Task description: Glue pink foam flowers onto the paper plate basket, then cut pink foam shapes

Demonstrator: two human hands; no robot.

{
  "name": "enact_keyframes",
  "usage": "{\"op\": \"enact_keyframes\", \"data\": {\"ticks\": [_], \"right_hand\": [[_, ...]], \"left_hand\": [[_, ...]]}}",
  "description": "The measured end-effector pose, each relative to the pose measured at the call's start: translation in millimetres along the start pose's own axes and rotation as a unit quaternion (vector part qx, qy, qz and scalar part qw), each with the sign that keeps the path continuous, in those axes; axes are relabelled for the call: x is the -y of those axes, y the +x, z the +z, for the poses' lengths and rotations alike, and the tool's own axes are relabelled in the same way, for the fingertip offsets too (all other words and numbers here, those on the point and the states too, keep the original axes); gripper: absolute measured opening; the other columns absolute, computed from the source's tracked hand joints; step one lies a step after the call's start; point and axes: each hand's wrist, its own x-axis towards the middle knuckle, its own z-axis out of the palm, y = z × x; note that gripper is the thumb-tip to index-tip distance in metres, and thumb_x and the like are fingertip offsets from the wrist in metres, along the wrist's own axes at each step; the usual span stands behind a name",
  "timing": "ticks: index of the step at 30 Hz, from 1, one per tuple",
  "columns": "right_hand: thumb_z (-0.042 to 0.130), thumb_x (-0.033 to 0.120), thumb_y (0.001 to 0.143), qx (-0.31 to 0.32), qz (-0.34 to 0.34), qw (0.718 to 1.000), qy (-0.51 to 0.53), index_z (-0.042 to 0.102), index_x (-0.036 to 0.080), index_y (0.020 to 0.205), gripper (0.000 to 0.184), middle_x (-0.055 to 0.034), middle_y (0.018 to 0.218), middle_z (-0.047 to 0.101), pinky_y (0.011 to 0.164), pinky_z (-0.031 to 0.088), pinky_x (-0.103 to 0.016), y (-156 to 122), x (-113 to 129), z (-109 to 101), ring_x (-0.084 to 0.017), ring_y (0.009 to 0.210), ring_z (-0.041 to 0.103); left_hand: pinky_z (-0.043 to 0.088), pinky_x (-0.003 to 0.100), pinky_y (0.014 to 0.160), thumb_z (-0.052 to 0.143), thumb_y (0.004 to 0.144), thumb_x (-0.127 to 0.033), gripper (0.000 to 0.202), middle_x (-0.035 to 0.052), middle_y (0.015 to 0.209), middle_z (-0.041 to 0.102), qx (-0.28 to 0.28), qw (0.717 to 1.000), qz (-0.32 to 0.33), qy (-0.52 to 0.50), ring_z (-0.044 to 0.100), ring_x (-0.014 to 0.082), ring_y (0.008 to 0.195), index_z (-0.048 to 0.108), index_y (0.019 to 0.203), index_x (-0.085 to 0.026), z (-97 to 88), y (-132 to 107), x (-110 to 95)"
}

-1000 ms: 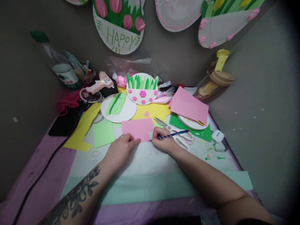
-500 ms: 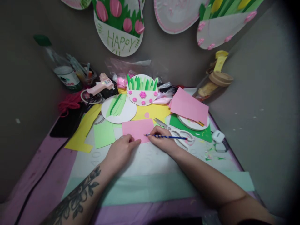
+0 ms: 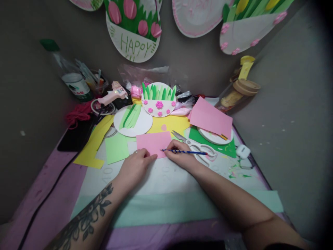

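Note:
A small pink paper (image 3: 153, 142) lies flat in the middle of the work mat. My left hand (image 3: 135, 166) rests on its near left corner, fingers curled and pressing the sheet down. My right hand (image 3: 179, 157) is closed round a blue pencil (image 3: 186, 151), which lies nearly level with its tip on the paper's right edge. White-handled scissors (image 3: 197, 147) lie just behind my right hand.
A paper plate with green strips (image 3: 133, 119), a flower-basket craft (image 3: 158, 99), yellow paper (image 3: 95, 140), light green paper (image 3: 116, 148), a large pink sheet (image 3: 210, 118), a pink glue gun (image 3: 112, 94), a bottle (image 3: 68, 74) and a jar (image 3: 238, 93) crowd the back.
The pencil swung from pointing up-right to lying nearly level, its tip moving left onto the pink paper. My left hand stayed on the corner.

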Motion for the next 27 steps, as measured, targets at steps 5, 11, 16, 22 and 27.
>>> {"op": "enact_keyframes", "data": {"ticks": [5,11,16,22,27], "right_hand": [[0.063,0.028,0.072,0.016,-0.004,1.000,0.007,0.056,0.020,0.065,0.012,0.0033,0.061,0.057,0.052,0.037,-0.023,0.0,-3.7,0.8,-0.012,0.057,0.051],[0.063,0.024,0.070,0.027,-0.008,0.999,0.020,0.054,0.020,0.063,0.012,0.0039,0.059,0.056,0.050,0.036,-0.021,-1.2,-6.8,1.6,-0.011,0.055,0.050],[0.062,0.019,0.066,0.037,-0.008,0.999,0.039,0.053,0.019,0.059,0.011,0.0037,0.056,0.056,0.049,0.037,-0.021,-2.7,-6.8,1.1,-0.011,0.053,0.049],[0.058,0.015,0.062,0.040,-0.008,0.998,0.044,0.052,0.019,0.056,0.010,0.0040,0.054,0.055,0.048,0.036,-0.021,-2.2,-4.5,-0.2,-0.010,0.051,0.048],[0.054,0.013,0.059,0.027,-0.018,0.998,0.050,0.048,0.020,0.053,0.011,0.0053,0.051,0.050,0.046,0.032,-0.021,-2.4,-7.6,-1.0,-0.010,0.049,0.044]], "left_hand": [[0.039,0.030,0.073,0.033,0.092,-0.023,0.041,0.0072,0.102,0.056,0.001,1.000,-0.001,0.000,0.053,0.0206,0.088,0.060,0.122,-0.030,0.6,-0.2,0.3],[0.039,0.030,0.073,0.032,0.092,-0.022,0.042,0.0069,0.101,0.056,-0.001,1.000,0.006,0.008,0.053,0.0200,0.087,0.059,0.123,-0.031,1.7,-0.2,1.6],[0.039,0.029,0.074,0.033,0.092,-0.022,0.041,0.0069,0.103,0.056,0.009,1.000,-0.004,0.006,0.053,0.0204,0.089,0.059,0.123,-0.031,0.3,-0.2,0.3],[0.039,0.030,0.073,0.033,0.092,-0.022,0.042,0.0071,0.102,0.056,0.009,1.000,-0.004,0.002,0.053,0.0206,0.088,0.059,0.123,-0.031,-1.7,-0.2,-0.9],[0.040,0.030,0.075,0.033,0.092,-0.024,0.040,0.0073,0.103,0.057,0.012,1.000,-0.014,-0.006,0.053,0.0205,0.089,0.060,0.122,-0.029,-1.0,0.1,-0.9]]}}
